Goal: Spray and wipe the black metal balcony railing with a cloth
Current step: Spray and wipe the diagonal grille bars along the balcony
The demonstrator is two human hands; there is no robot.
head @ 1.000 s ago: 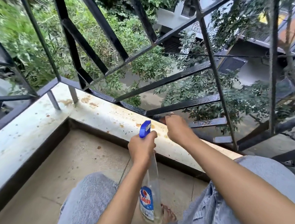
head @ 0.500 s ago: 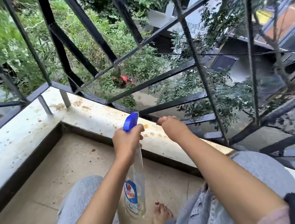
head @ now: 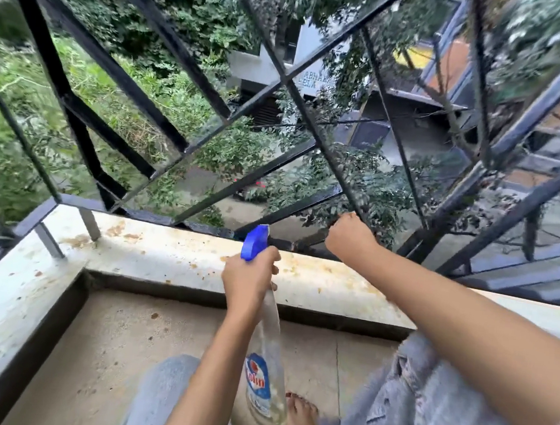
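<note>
The left hand (head: 249,277) grips the neck of a clear plastic spray bottle with a blue trigger head (head: 267,363). The fingers are wrapped fully around it, just under the blue head. The bottle hangs down over the beige tiled floor (head: 107,349), and its nozzle points toward the lowest bar of the black metal balcony railing (head: 109,137). The bottle has 1 blue and red label on its lower part.

The right hand (head: 351,237) is a closed fist at the bottom of the railing, touching a thin diagonal bar where it comes down to the lower bars. The fingers curl to the far side, so I cannot tell what is inside the fist or whether it holds the bar itself.

The railing stands on a white stone ledge with brown stains (head: 166,253), which runs between the hands and the floor. Below, 2 knees in grey-blue jeans (head: 423,411) and 1 bare foot (head: 301,417) show. The picture is a little blurred at the edges
</note>
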